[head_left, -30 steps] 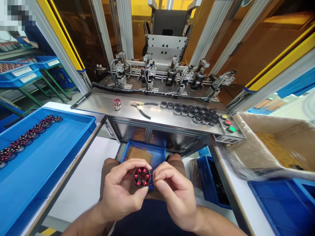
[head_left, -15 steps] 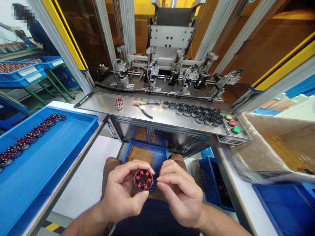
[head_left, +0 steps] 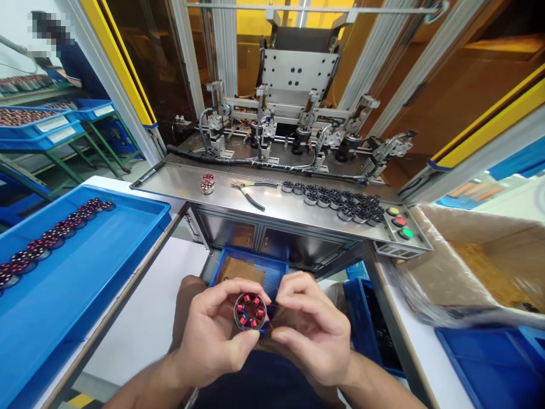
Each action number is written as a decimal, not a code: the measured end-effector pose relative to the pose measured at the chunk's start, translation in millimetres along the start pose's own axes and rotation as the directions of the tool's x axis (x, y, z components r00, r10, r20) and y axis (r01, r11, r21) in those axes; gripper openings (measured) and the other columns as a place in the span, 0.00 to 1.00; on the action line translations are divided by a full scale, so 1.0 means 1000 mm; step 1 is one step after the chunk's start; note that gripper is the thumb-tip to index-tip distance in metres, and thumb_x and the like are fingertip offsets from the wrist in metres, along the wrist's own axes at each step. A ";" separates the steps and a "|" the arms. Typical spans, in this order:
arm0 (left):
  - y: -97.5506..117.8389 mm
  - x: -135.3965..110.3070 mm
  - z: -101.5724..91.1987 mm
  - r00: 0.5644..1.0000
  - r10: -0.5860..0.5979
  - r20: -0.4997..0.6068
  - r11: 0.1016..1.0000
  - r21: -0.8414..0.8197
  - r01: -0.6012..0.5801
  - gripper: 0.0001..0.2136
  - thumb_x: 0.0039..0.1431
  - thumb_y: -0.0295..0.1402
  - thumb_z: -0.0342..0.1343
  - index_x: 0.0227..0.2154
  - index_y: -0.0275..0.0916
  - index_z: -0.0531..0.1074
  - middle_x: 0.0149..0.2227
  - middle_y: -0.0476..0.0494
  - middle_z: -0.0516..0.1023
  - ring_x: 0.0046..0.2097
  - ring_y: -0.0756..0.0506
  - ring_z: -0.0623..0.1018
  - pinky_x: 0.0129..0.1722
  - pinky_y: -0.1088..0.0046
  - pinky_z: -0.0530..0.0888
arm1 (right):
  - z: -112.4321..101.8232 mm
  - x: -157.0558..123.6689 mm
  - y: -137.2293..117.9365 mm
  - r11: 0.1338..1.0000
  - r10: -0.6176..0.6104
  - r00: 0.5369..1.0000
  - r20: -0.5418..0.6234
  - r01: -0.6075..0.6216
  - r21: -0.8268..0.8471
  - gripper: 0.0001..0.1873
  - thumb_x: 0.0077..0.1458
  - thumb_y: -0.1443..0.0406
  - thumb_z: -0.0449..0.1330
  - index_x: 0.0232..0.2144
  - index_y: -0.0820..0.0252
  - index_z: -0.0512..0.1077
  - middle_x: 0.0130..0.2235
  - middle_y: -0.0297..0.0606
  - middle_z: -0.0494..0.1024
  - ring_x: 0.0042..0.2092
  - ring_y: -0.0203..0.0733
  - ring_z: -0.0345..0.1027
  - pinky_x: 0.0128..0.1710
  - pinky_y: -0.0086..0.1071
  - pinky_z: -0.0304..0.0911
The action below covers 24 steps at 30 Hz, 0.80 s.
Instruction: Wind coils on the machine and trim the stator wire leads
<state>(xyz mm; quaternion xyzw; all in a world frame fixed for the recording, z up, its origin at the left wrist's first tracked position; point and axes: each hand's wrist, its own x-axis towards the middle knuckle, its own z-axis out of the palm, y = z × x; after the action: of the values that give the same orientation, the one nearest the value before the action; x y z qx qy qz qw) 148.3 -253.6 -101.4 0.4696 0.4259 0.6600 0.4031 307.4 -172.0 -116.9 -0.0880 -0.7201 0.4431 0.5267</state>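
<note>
My left hand (head_left: 213, 335) grips a small round stator (head_left: 250, 311) with red wound coils, thumb under it and fingers over its top, low in the middle of the view above my lap. My right hand (head_left: 313, 332) is closed beside it, its fingertips pinching at the stator's right edge where a thin red wire shows. Just behind the hands lies a small blue tray (head_left: 272, 271) with a brown sheet in it.
A steel machine shelf (head_left: 187, 180) carries two wound stators (head_left: 207, 184), pliers (head_left: 249, 192), a row of unwound black stators (head_left: 340, 202) and coloured buttons (head_left: 400, 221). A big blue tray (head_left: 85, 267) with a row of wound stators lies left. A lined cardboard box (head_left: 481, 255) stands right.
The stator and both hands stay in the same low middle spot; my right fingers have shifted slightly at its edge. The view has tilted up a little.
</note>
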 end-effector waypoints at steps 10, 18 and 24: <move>-0.006 0.000 -0.002 0.946 -0.291 0.145 0.936 -0.161 0.313 0.17 0.44 0.39 0.71 0.39 0.39 0.82 0.32 0.42 0.81 0.33 0.46 0.79 0.33 0.75 0.76 | -0.007 0.030 0.004 0.992 -0.130 0.968 0.213 0.126 0.031 0.13 0.57 0.56 0.68 0.45 0.48 0.80 0.50 0.46 0.78 0.51 0.50 0.72 0.50 0.52 0.69; -0.010 0.002 -0.003 0.928 -0.323 0.188 0.891 -0.269 0.365 0.18 0.46 0.39 0.71 0.40 0.39 0.81 0.35 0.41 0.82 0.34 0.46 0.79 0.35 0.74 0.77 | -0.005 0.013 -0.001 0.948 -0.227 0.971 0.078 0.239 -0.210 0.10 0.58 0.66 0.67 0.43 0.48 0.79 0.47 0.43 0.78 0.47 0.49 0.71 0.40 0.46 0.73; -0.010 0.003 0.004 0.973 -0.197 0.120 0.938 -0.267 0.223 0.18 0.47 0.35 0.72 0.43 0.42 0.80 0.38 0.43 0.84 0.39 0.47 0.81 0.40 0.76 0.78 | -0.001 0.006 -0.008 0.886 -0.328 0.945 -0.018 0.301 -0.352 0.14 0.58 0.71 0.64 0.46 0.54 0.77 0.34 0.39 0.78 0.37 0.43 0.70 0.33 0.40 0.71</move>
<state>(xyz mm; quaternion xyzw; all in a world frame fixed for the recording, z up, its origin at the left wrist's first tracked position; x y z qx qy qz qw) 152.7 -247.2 -109.3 0.3896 0.3575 0.6443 0.5524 308.1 -172.4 -107.1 -0.0779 -0.7702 0.2155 0.5953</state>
